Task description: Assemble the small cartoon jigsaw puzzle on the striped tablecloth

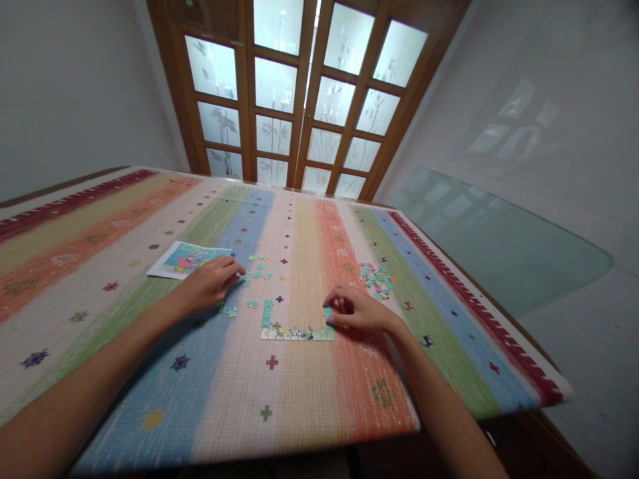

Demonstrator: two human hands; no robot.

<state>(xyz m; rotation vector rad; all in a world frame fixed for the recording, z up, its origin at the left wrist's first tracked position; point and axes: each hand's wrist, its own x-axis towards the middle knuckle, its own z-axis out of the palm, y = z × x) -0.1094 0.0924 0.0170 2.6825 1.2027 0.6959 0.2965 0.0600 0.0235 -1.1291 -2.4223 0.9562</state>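
Note:
A partly joined jigsaw frame [294, 330] lies on the striped tablecloth [309, 399], with a bottom edge and a short left side. My right hand [354, 309] rests at the frame's right end, fingers curled and pinching a teal piece [328, 314] there. My left hand [210, 283] lies palm down to the left, its fingertips together on the loose teal pieces [257, 269] scattered above the frame. What the fingertips grip, if anything, is too small to make out.
A printed reference picture [187, 258] lies beside my left hand. A heap of mixed loose pieces [375, 277] sits right of my right hand. The table's right edge [499, 319] drops off near a glass-topped surface [489, 246]. Wooden glazed doors [299, 100] stand behind.

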